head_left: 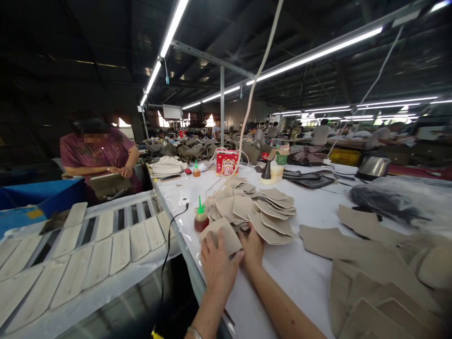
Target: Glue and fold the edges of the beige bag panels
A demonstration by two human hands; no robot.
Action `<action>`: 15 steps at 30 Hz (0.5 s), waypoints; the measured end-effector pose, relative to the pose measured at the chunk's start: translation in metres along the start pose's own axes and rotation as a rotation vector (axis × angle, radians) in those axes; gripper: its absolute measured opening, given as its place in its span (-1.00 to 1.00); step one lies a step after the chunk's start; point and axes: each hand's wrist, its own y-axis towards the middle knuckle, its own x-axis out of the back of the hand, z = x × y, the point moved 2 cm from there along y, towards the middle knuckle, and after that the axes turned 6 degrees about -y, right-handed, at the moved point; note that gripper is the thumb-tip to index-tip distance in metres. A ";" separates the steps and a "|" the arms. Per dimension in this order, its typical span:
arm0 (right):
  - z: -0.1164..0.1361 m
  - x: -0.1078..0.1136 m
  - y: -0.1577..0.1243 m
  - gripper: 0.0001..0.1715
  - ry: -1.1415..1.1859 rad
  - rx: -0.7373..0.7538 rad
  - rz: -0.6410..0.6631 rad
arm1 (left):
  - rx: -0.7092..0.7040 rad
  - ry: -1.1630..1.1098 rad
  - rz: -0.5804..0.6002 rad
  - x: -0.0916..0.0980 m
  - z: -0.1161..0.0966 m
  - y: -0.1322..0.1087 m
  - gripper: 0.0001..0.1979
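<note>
My left hand [218, 266] lies on a beige cut leather piece [221, 234] near the table's left edge, fingers flat on it and thumb at its lower right. My right hand [253, 246] presses beside it, fingers curled at the piece's right edge. Just beyond lies a fanned heap of similar beige pieces [259, 208]. A small glue bottle with a green nozzle [201, 217] stands to the left of the hands.
More beige pieces [374, 278] are stacked at right on the white table [303, 273]. A slatted rack with pale strips [88, 249] runs at left. A person in a maroon shirt [97, 153] works behind it. A red box [227, 163], a kettle [373, 166] and a second bottle [196, 169] stand farther back.
</note>
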 end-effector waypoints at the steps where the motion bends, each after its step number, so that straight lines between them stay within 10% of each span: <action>1: 0.001 0.001 0.000 -0.52 0.002 0.003 -0.002 | -0.017 0.103 0.021 0.000 0.011 0.000 -0.17; 7: 0.004 0.003 -0.003 -0.56 0.003 -0.010 -0.006 | -0.124 0.248 0.017 -0.002 0.031 0.015 -0.34; 12: 0.003 0.000 -0.002 -0.56 -0.003 -0.012 0.004 | -0.267 0.056 -0.153 -0.006 0.002 0.026 -0.44; 15: 0.003 0.000 -0.004 -0.58 -0.004 -0.010 -0.002 | -0.367 0.023 -0.003 -0.019 -0.017 0.041 -0.52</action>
